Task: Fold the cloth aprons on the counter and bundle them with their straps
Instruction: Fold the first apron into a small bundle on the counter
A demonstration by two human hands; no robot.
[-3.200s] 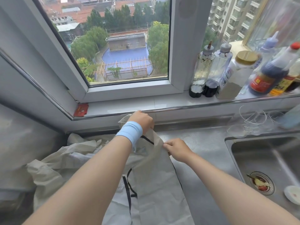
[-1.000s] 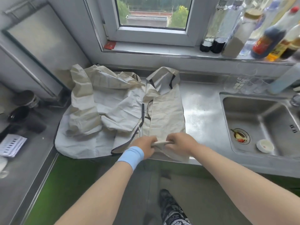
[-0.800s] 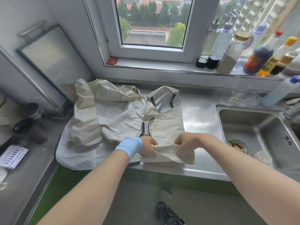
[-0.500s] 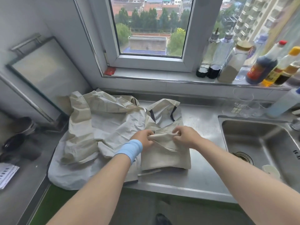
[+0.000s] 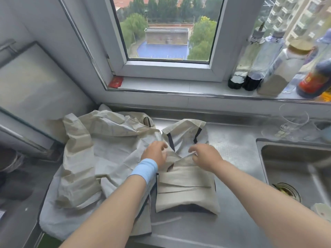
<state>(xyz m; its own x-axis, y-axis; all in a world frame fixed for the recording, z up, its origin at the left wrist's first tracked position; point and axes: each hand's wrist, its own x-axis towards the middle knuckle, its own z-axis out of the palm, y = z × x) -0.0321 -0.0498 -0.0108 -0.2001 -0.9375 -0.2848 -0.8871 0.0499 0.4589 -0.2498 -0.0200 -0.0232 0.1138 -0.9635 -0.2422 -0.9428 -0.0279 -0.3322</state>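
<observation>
Aprons: one folded apron [image 5: 186,192] lies on the steel worktop [image 5: 232,176] just left of the sink [image 5: 295,169], its upper part spread flat beyond the fold. Touching its left side sprawls a crumpled pile of aprons [image 5: 100,158]. The left hand [image 5: 155,154], blue wristband below it, and the right hand [image 5: 206,156] rest on the fold's far edge with fingers curled; whether they pinch cloth I cannot tell. Bottles [image 5: 268,68] line the windowsill, and a clear glass [image 5: 290,122] stands behind the sink.

Home kitchen: steel counter [image 5: 232,153], sink [image 5: 293,169], condiment bottles [image 5: 279,68] on windowsill.
</observation>
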